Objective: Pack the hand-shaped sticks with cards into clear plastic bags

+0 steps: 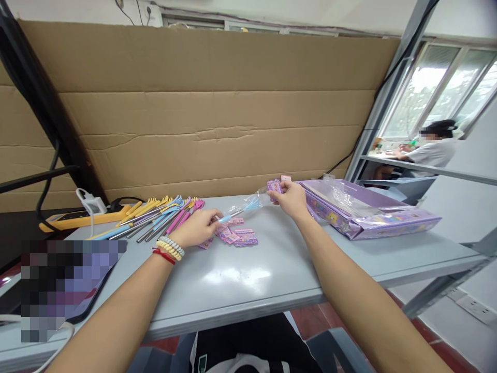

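A blue-handled tool (237, 212) in a clear sleeve (261, 196) is gripped at its handle by the left hand (202, 226), toward the back edge of the desk (248, 277); a purple card (274, 186) is pinched by the right hand (292, 199), near the sleeve's end; loose cards (245, 237) are laid nearer the front edge; pronged tools (155, 221) are grouped toward the back-left corner.

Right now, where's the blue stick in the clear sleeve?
Centre of the head view: the blue stick is in the left hand, pointing toward the right.
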Tool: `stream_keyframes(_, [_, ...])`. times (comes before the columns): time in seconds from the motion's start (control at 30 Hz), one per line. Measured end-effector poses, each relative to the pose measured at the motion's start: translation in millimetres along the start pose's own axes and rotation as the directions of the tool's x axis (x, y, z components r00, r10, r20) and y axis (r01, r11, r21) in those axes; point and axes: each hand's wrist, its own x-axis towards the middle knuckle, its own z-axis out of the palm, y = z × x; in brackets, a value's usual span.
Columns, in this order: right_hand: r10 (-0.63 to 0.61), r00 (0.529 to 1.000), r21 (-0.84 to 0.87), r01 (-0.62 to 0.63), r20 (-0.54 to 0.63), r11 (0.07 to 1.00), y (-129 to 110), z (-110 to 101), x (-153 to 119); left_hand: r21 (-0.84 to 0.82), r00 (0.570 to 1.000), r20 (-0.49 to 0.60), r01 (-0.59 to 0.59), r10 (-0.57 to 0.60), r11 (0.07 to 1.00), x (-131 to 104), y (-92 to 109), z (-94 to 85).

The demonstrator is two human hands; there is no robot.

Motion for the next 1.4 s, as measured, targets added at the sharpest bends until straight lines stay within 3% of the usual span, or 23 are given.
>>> stream_keyframes(0.1, [0.046,0.999,-0.110,-0.044,0.015,0.993,-2,-2,-1,0.027,1.000,-0.004,-0.009,0.009,1.000,0,-1,0.3])
stream_keyframes(0.2, [0.011,0.999,-0.170,-0.005,0.034,0.985,-3,-2,-2,0.037,1.000,-0.003,-0.007,0.007,0.999,0,-1,0.5])
stream_keyframes(0.67, [0.013,0.993,-0.098,-0.002,0.121,0.995,-2,1,-3,0.035,1.000,0.011,-0.014,0.014,0.999,0,-2,0.7])
stream_keyframes(0.97, [-0.012,0.995,-0.058,0.018,0.099,0.998,1,4,-3,0.009,0.998,0.054,0.013,-0.013,1.000,-1,1,-0.3])
stream_keyframes(1.4, [-0.044,0.995,-0.153,0.056,0.087,0.987,-8,2,-9,-0.020,0.998,0.052,-0.019,0.020,1.000,-1,1,-0.4])
